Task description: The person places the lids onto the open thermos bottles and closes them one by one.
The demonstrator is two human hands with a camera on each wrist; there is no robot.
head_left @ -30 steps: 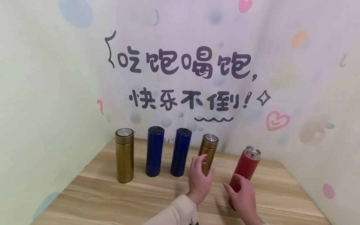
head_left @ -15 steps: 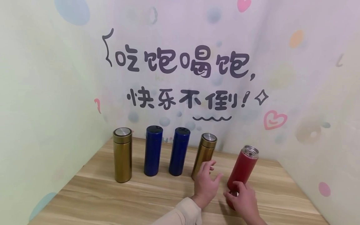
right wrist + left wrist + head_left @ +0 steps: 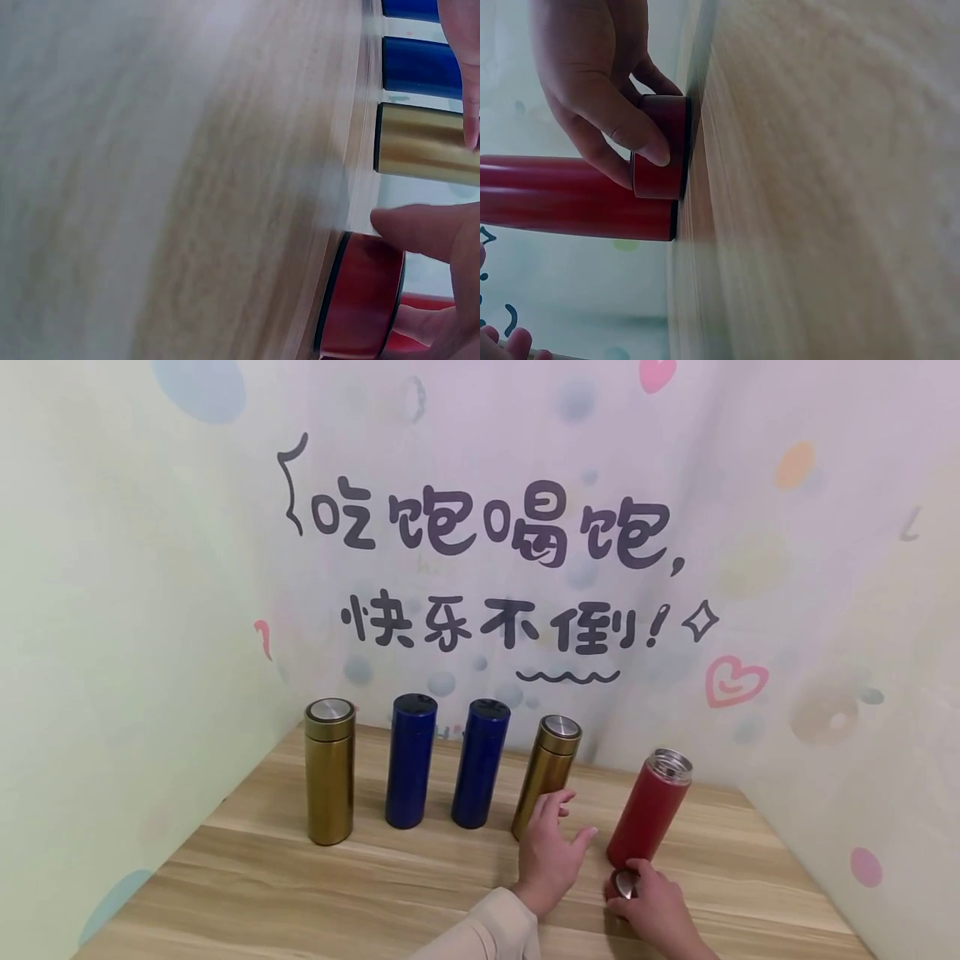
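A red thermos bottle stands uncapped at the right, its bare steel mouth facing up. In front of it a red bottle lid, silver disc upward, sits on the table. My right hand holds this lid by its sides; the left wrist view shows the thumb across the lid and fingers behind it. My left hand hangs with loosely spread fingers in front of a gold thermos bottle, partly hiding it. Nothing is in that hand.
Further left on the wooden table stand two blue thermos bottles and another gold thermos bottle, all capped. A printed cloth wall closes off the back and sides.
My right hand has come down and toward me with the lid, which now rests on the table before the red bottle. My left hand has shifted slightly right and down, away from the gold bottle's upper part.
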